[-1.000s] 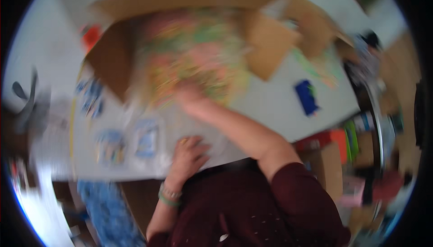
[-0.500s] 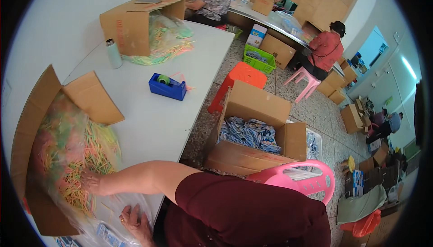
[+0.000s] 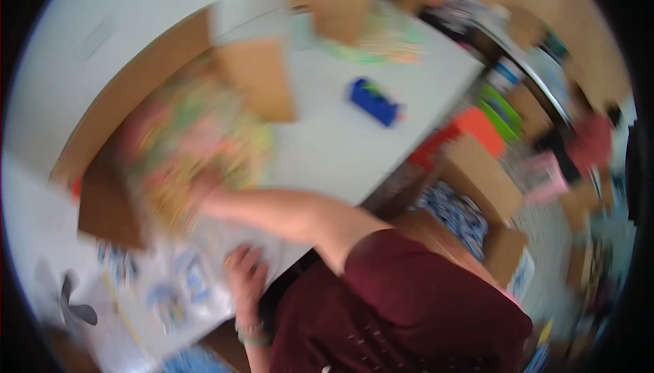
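My right arm reaches across to a heap of thin strips (image 3: 174, 182) in pink, green, yellow and orange. They lie in a see-through bag inside an opened cardboard box (image 3: 136, 94) tipped on its side. My right hand (image 3: 204, 188) rests at the heap; its fingers are smeared by motion. My left hand (image 3: 246, 274) is at the near table edge with its fingers loosely bent and apart, and I see nothing in it. Beside it, small blue-and-white packets (image 3: 194, 277) lie on or under plastic film.
A blue tape dispenser (image 3: 375, 102) stands mid-table. Behind it, another cardboard box (image 3: 340, 8) spills similar strips. To the right, a floor box (image 3: 501, 182) holds many blue-and-white packets. A small fan (image 3: 75, 303) is at the lower left. Two people work at a far bench.
The view has swung left and blurred, so the scene sits further right and the fan has come into sight. My right hand stays at the strips; my left hand stays near the table edge.
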Action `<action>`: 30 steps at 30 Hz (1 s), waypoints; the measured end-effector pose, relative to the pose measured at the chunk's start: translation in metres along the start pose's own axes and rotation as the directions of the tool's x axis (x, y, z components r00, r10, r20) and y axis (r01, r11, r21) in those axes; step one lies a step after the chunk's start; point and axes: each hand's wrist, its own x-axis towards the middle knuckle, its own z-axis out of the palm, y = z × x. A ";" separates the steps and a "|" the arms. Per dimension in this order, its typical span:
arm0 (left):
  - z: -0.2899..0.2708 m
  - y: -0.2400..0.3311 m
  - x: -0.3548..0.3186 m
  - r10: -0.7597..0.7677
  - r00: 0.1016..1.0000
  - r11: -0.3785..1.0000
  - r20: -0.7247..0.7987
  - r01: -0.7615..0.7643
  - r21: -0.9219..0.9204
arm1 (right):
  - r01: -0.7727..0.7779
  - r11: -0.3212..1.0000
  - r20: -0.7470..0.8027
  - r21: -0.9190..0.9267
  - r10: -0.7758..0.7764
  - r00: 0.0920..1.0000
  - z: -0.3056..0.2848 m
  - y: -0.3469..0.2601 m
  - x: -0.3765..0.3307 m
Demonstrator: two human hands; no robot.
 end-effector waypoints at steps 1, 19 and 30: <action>0.009 0.004 0.017 0.073 0.996 0.997 0.043 -0.072 -0.034 | -0.072 0.985 -0.074 0.160 0.085 0.994 0.027 0.049 0.034; -0.025 0.011 0.003 -0.403 0.796 0.898 -0.451 0.249 -0.363 | -0.002 0.493 0.242 0.870 -0.423 0.873 -0.062 0.043 -0.122; -0.005 0.009 0.038 -0.336 0.866 0.931 -0.369 0.247 -0.269 | 0.447 0.695 0.109 0.563 -0.599 0.793 -0.046 0.043 -0.159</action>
